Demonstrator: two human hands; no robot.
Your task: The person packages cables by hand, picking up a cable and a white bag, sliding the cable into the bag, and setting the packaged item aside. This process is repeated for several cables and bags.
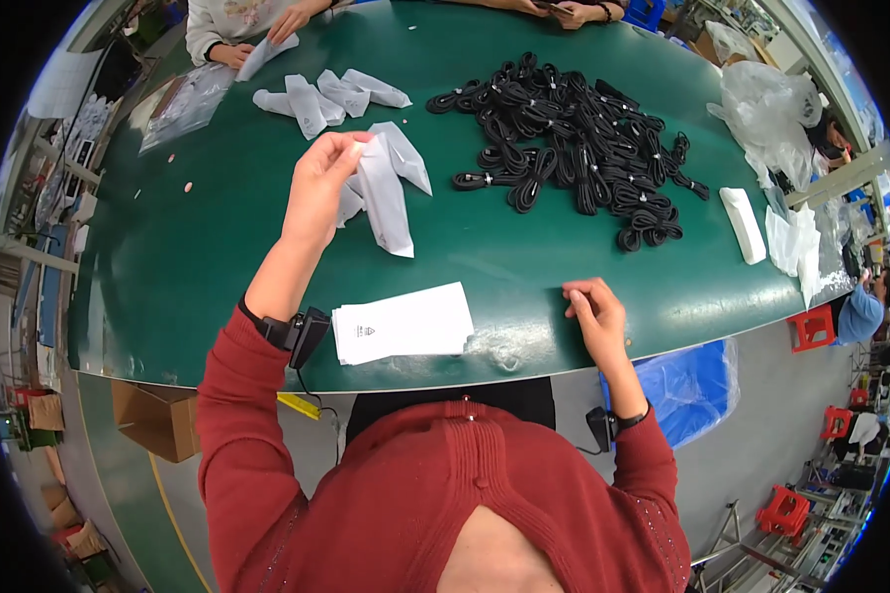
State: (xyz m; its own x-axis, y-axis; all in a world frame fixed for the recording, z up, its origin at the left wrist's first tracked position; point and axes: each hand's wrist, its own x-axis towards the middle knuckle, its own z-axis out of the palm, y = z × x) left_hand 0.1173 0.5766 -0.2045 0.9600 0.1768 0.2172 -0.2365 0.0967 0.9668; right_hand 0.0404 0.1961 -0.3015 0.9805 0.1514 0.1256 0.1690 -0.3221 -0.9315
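Packet (385, 210), long, white, papery, pinched by the left hand (313, 188), partly hides another packet (350, 206). Right hand (600, 321) curls loosely, empty.

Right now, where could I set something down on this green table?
Bare tabletop: left of the left forearm; between the right hand, black cables and white packet. Crowded: under the cables, and around the left hand and white pouches.
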